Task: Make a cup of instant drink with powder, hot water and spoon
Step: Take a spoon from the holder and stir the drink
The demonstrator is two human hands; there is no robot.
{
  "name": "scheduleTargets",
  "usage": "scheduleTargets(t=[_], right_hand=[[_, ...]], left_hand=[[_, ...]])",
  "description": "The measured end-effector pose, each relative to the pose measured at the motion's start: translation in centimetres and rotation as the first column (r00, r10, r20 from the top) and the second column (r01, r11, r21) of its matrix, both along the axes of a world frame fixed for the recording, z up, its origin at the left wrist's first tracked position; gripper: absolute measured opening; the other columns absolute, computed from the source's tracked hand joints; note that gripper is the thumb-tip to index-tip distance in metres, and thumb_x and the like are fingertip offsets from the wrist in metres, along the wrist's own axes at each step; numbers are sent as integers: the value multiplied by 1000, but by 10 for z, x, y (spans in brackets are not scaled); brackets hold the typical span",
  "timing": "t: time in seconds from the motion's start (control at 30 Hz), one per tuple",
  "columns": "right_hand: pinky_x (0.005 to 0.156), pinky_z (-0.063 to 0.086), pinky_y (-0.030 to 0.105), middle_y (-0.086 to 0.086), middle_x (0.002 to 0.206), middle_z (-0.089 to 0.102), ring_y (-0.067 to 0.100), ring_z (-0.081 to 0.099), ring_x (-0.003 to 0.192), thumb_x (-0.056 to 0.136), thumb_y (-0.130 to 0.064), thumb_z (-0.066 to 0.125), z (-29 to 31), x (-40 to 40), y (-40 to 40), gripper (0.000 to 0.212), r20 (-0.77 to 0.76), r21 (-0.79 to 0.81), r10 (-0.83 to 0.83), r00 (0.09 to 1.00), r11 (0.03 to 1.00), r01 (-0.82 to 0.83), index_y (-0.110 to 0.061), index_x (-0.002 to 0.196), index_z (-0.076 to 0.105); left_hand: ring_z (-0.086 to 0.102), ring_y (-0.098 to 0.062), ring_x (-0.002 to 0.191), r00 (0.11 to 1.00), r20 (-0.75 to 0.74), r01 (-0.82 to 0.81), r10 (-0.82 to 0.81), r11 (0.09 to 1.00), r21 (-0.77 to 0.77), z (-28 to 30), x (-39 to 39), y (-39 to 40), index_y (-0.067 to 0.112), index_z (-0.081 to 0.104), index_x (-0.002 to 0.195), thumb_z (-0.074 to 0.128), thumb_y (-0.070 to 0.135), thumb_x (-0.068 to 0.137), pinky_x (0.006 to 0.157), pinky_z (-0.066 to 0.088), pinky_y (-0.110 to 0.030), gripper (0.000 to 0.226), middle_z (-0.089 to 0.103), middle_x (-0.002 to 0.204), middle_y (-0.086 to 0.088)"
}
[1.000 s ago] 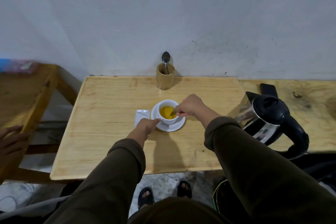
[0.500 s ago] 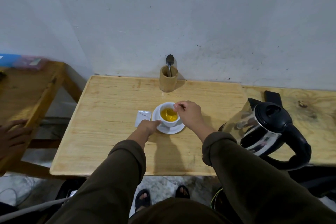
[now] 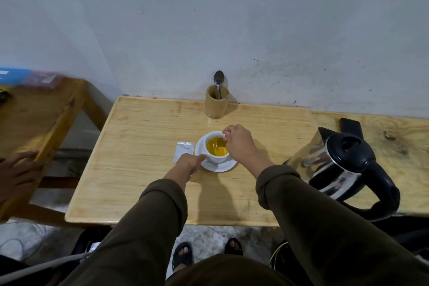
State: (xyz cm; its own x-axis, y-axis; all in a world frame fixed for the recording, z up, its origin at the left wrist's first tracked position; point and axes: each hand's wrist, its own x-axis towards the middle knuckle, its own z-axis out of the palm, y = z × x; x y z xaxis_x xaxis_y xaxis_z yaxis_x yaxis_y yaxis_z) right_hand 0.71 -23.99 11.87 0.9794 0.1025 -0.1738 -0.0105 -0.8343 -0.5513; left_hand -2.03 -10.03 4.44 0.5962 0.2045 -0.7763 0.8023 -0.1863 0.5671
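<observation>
Since half a second ago my right hand point(image 3: 239, 144) has swung round the far rim of the white cup point(image 3: 214, 150), its fingers now curled over the cup's right side, and the view has dipped a little so the kettle sits lower at the right. I can barely make out the spoon point(image 3: 220, 141) I am stirring with: only a dim stem shows under the yellow drink point(image 3: 216, 148), the handle buried in my closed fingers. My left hand point(image 3: 189, 164) is pinched narrow against the near-left side of the cup, at the saucer point(image 3: 220, 166); whether it grips the cup handle I cannot tell. The cup stands on the saucer near the middle of the pale wooden table point(image 3: 144, 169), between my two hands. I count one cup, one saucer, one white sachet point(image 3: 183, 151) lying flat just left of the saucer, one bamboo holder point(image 3: 216, 105) at the wall with one spare spoon point(image 3: 218, 79) standing bowl-up in it, and one steel kettle point(image 3: 343, 166) with a black lid and handle, well to the right. A third hand point(image 3: 17, 173), someone else's, rests on the edge of a darker table point(image 3: 44, 114) at the left, cut off by the frame. Two sandalled feet point(image 3: 183, 255) show below the table edge.
</observation>
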Motion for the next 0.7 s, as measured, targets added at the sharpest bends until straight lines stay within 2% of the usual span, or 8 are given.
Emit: scheduleTargets(t=[0.13, 0.23, 0.3, 0.4, 0.53, 0.7], right_hand=[[95, 43, 30, 14, 123, 58, 27, 55, 115, 98, -10, 40, -3, -1, 1, 29, -37, 110, -17, 999, 994, 21, -7, 116, 62], [90, 49, 27, 13, 112, 66, 23, 65, 103, 97, -11, 40, 0, -3, 2, 26, -72, 227, -8, 997, 974, 24, -9, 110, 63], [89, 54, 33, 13, 103, 69, 23, 68, 93, 96, -10, 41, 2, -3, 1, 20, -70, 264, -15, 997, 964, 33, -14, 98, 61], [86, 55, 43, 15, 98, 68, 29, 67, 90, 95, -11, 43, 4, 0, -1, 16, -32, 187, -11, 999, 982, 17, -15, 89, 56], [77, 48, 35, 14, 101, 64, 28, 59, 94, 96, -10, 42, 3, 3, -3, 19, 37, 42, 28, 999, 999, -29, -10, 101, 60], [92, 46, 32, 10, 115, 66, 25, 59, 107, 97, -14, 42, 0, -1, 0, 27, 44, 77, 87, 995, 993, -90, -15, 110, 66]], left_hand=[[53, -29, 124, 1000, -7, 15, -15, 1000, 7, 0, 1, -1, 5, 50, 135, 60, 45, 87, 88, 42, -36, 63, 57, 134, -14], [53, -30, 123, 1000, -12, 26, -26, 1000, 11, 1, 1, 0, 4, 50, 135, 59, 46, 87, 87, 43, -36, 64, 57, 134, -14], [53, -30, 122, 999, -12, 30, -30, 999, 15, 1, 1, 1, 4, 50, 135, 59, 46, 88, 86, 42, -36, 63, 57, 134, -14], [53, -30, 123, 999, -12, 31, -30, 999, 9, 2, 2, 1, 5, 49, 136, 59, 45, 89, 88, 42, -36, 63, 56, 135, -14], [53, -30, 124, 999, -23, 34, -34, 999, 16, 3, 2, 1, 5, 48, 136, 58, 45, 89, 91, 44, -37, 63, 56, 135, -15], [52, -30, 126, 999, -24, 30, -30, 999, 13, 5, 2, 1, 4, 48, 136, 59, 44, 89, 97, 44, -38, 62, 55, 137, -15]])
